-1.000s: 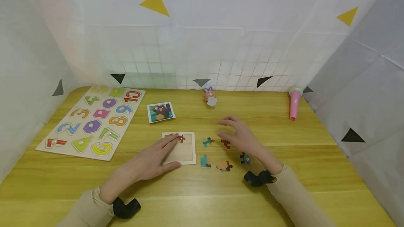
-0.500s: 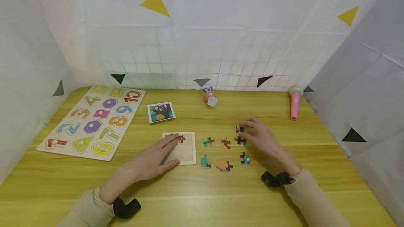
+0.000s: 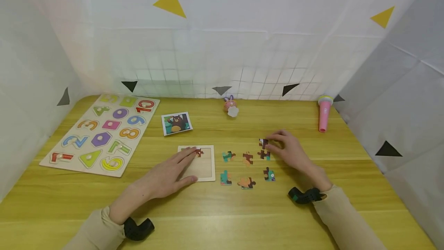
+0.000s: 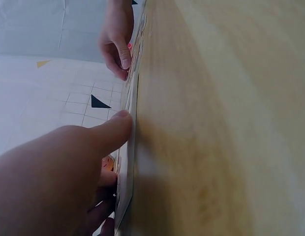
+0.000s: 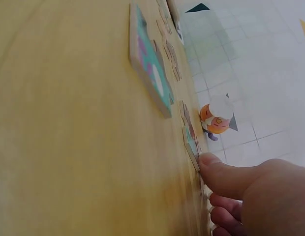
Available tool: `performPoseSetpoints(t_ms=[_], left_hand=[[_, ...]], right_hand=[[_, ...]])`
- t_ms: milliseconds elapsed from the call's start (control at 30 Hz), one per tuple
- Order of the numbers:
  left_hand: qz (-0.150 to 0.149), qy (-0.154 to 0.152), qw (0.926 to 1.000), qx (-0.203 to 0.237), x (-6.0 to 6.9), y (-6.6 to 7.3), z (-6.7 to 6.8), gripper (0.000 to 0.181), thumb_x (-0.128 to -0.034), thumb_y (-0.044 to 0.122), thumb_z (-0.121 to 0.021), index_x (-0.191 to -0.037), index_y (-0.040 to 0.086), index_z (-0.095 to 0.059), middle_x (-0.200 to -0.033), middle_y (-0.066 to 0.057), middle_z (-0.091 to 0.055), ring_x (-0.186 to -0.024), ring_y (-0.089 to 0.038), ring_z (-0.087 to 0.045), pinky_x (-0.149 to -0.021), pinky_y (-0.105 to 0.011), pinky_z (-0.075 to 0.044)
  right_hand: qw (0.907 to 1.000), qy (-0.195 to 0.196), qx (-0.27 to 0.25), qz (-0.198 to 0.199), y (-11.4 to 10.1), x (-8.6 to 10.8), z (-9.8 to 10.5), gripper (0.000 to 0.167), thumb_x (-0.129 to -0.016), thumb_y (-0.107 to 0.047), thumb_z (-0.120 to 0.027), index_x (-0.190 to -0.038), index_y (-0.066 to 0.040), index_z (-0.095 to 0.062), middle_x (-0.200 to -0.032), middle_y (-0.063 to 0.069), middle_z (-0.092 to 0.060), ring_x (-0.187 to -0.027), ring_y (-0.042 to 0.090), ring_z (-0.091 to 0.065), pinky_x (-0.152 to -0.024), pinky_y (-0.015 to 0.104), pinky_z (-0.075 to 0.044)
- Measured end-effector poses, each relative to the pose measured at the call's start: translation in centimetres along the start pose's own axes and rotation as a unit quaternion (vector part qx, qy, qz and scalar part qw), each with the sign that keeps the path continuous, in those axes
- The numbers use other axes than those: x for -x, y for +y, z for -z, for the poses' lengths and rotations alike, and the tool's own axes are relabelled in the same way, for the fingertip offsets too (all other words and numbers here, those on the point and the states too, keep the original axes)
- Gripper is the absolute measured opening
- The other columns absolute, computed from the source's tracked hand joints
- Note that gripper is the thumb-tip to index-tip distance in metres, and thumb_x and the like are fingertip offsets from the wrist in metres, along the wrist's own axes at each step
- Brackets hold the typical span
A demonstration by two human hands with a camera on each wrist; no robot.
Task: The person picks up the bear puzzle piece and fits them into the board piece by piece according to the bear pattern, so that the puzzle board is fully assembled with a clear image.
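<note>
My left hand rests on a small square wooden puzzle tray, fingers extended over its upper left and thumb along the lower edge. A brown bear puzzle piece shows inside the tray beside the fingertips; the hand hides the tray's left part. At the far right of the loose pieces, my right hand pinches a dark and white puzzle piece between thumb and index finger. Just below lies a brown and teal piece, seen close to the right thumb in the right wrist view.
Several loose puzzle pieces lie right of the tray. Behind it is a bear picture card. A number-and-shape board lies left, a pink bunny toy at the back, a pink toy microphone at back right.
My right hand has moved right from above the middle loose pieces to the far right ones, uncovering a brown piece. The left hand and tray have stayed put.
</note>
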State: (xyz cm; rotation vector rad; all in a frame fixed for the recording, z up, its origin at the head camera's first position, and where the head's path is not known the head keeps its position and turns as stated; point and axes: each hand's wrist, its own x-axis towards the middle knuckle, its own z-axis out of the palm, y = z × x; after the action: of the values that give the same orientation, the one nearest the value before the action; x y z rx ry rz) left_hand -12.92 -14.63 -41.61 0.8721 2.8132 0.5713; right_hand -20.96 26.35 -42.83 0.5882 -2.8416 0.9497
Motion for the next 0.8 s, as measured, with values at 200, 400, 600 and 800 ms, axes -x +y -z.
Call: performPoseSetpoints(t_ms=[200,400,600,800], left_hand=[[-0.005,0.005,1.0,0.0,0.02,0.03,0.09,0.075,-0.1009,0.052,-0.052,-0.158,0.008,-0.03,-0.166,-0.007,-0.023,-0.152,-0.029,-0.024,-0.119,-0.049,-0.031],[-0.003,0.005,1.0,-0.004,0.03,0.01,0.08,0.075,-0.1005,0.052,-0.053,-0.157,0.007,-0.031,-0.166,-0.007,-0.024,-0.152,-0.028,-0.025,-0.12,-0.048,-0.031],[-0.006,0.003,1.0,0.0,0.0,0.0,0.08,0.075,-0.1008,0.052,-0.052,-0.157,0.007,-0.031,-0.165,-0.008,-0.025,-0.151,-0.029,-0.025,-0.12,-0.049,-0.03],[0.0,-0.003,1.0,-0.001,-0.17,0.1,0.21,0.076,-0.0998,0.052,-0.054,-0.157,0.007,-0.031,-0.165,-0.007,-0.025,-0.151,-0.029,-0.025,-0.12,-0.048,-0.03]], right_hand=[[1.0,-0.002,0.007,0.003,0.01,-0.12,-0.22,0.029,-0.093,-0.016,-0.072,-0.12,-0.005,-0.072,-0.118,0.014,-0.06,-0.111,0.034,-0.055,-0.096,0.052,-0.045],[0.9999,0.005,0.013,0.009,0.0,-0.14,-0.42,0.024,-0.092,-0.014,-0.073,-0.115,-0.006,-0.074,-0.116,0.012,-0.061,-0.108,0.032,-0.056,-0.094,0.05,-0.046],[0.9994,0.016,0.019,0.025,0.04,-0.13,-0.53,0.022,-0.091,-0.014,-0.074,-0.111,-0.006,-0.075,-0.111,0.01,-0.062,-0.105,0.03,-0.057,-0.092,0.049,-0.047],[0.999,0.018,0.02,0.036,0.01,-0.11,-0.51,0.02,-0.091,-0.013,-0.073,-0.11,-0.005,-0.073,-0.109,0.009,-0.063,-0.105,0.03,-0.058,-0.093,0.05,-0.048]])
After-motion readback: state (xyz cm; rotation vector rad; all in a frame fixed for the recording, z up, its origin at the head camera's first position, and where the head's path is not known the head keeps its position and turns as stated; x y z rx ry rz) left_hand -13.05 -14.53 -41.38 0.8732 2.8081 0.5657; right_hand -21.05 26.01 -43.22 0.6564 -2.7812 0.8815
